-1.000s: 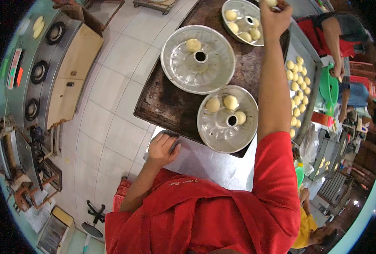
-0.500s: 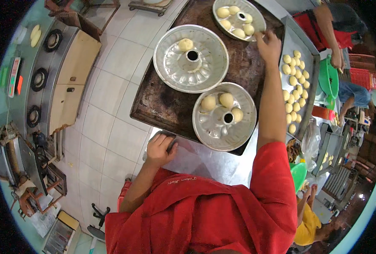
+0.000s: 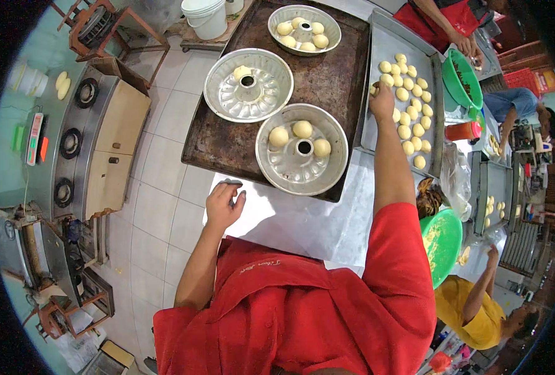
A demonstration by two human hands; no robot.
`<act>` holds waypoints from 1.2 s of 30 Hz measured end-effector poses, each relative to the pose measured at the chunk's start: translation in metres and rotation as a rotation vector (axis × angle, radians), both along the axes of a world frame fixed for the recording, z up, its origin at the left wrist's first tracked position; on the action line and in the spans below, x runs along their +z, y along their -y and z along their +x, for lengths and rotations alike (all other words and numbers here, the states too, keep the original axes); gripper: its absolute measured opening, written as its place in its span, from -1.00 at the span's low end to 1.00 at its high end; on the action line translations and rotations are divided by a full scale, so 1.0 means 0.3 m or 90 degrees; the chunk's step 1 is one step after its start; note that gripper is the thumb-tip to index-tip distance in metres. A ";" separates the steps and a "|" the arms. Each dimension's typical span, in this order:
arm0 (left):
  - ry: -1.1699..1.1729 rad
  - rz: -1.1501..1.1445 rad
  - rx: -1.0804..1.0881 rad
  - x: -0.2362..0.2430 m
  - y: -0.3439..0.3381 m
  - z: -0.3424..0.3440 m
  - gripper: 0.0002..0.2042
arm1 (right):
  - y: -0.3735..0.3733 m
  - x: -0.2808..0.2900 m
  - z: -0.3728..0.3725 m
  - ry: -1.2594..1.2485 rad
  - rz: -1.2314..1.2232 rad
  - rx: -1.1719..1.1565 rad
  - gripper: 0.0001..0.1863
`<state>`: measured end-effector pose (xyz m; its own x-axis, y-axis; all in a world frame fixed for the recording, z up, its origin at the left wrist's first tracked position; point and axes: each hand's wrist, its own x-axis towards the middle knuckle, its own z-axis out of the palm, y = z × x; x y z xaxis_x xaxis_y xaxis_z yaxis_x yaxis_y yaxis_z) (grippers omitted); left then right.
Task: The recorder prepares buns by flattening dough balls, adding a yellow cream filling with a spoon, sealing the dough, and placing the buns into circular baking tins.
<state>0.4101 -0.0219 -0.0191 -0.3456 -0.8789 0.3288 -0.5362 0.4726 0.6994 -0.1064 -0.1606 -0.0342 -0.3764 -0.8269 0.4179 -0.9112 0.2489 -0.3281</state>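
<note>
My right hand (image 3: 382, 103) is at the left edge of a metal tray (image 3: 368, 134), its fingers closed around a dough ball (image 3: 373, 90) that barely shows. Several pale yellow dough balls (image 3: 402, 94) lie in that tray. My left hand (image 3: 224, 206) hovers by the near edge of a dark baking sheet (image 3: 193, 147), fingers loosely bent, thumb apart, holding nothing visible. Three fluted tube pans stand on the sheet. The far pan (image 3: 335, 39) has several balls around its tube, the left pan (image 3: 215, 94) has one, and the near pan (image 3: 337, 162) has three.
Green basins (image 3: 455, 240) stand to the right, with a red-lidded jar (image 3: 464, 130) and plastic bag (image 3: 455, 165). Co-workers' hands (image 3: 468, 47) are at the far right. A stove (image 3: 71, 144) is at the left; a white bucket (image 3: 204, 17) sits beyond the sheet.
My right hand has moved from the far tube pan to the dough balls on the tray. My left hand has drawn slightly nearer to me. The view has shifted.
</note>
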 end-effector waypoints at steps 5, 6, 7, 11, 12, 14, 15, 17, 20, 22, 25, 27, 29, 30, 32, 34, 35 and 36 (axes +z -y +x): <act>-0.028 0.022 0.016 -0.008 -0.017 -0.005 -0.88 | -0.082 0.069 0.045 0.101 -0.105 -0.051 -0.73; -0.030 0.020 0.002 -0.005 -0.026 -0.016 -0.88 | -0.131 0.078 0.047 0.112 -0.169 -0.067 -0.72; -0.076 0.075 0.042 -0.003 -0.038 -0.030 -0.90 | -0.187 0.087 0.047 0.140 -0.190 -0.082 -0.72; -0.187 0.171 0.021 0.086 -0.121 -0.149 -0.92 | -0.523 0.229 0.273 0.269 -0.272 -0.036 -0.68; -0.201 0.170 -0.028 0.115 -0.146 -0.189 -0.91 | -0.610 0.260 0.340 0.315 -0.237 -0.024 -0.69; -0.300 0.268 -0.151 0.173 -0.193 -0.330 -0.85 | -0.787 0.280 0.434 0.352 -0.272 0.021 -0.66; -0.275 0.414 -0.250 0.203 -0.209 -0.381 -0.75 | -0.873 0.324 0.477 0.331 -0.241 0.031 -0.62; -0.360 0.550 -0.385 0.240 -0.244 -0.542 -0.70 | -1.003 0.359 0.536 0.289 -0.251 0.082 -0.63; -0.322 0.936 -0.408 0.251 -0.273 -0.727 -0.68 | -1.161 0.384 0.575 0.309 -0.193 0.133 -0.66; -0.274 0.953 -0.485 0.247 -0.305 -0.805 -0.69 | -1.244 0.394 0.556 0.281 -0.174 0.124 -0.65; -0.256 0.989 -0.516 0.235 -0.380 -0.881 -0.70 | -1.351 0.409 0.499 0.172 -0.106 0.102 -0.54; -0.268 1.015 -0.491 0.222 -0.425 -0.921 -0.70 | -1.401 0.438 0.513 0.174 -0.123 0.058 -0.45; -0.245 0.943 -0.472 0.213 -0.462 -0.952 -0.72 | -1.456 0.452 0.542 0.173 -0.080 0.062 -0.23; -0.239 0.944 -0.478 0.227 -0.481 -0.965 -0.72 | -1.470 0.445 0.559 0.172 -0.083 0.055 -0.23; -0.340 0.982 -0.482 0.266 -0.518 -0.989 -0.71 | -1.484 0.410 0.592 0.138 0.021 0.073 -0.18; -0.329 1.028 -0.484 0.240 -0.517 -0.995 -0.70 | -1.538 0.323 0.582 0.103 0.105 0.034 -0.14; -0.319 1.076 -0.478 0.232 -0.508 -0.992 -0.69 | -1.558 0.321 0.567 0.036 0.159 0.033 -0.15; -0.318 1.075 -0.480 0.231 -0.503 -0.988 -0.69 | -1.577 0.326 0.550 -0.030 0.214 0.031 -0.16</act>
<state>0.1136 0.1291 0.0500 -0.9101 -0.0797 -0.4067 -0.2092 -0.7589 0.6167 0.0585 0.3125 0.0635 -0.3191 -0.9380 0.1354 -0.9372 0.2911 -0.1920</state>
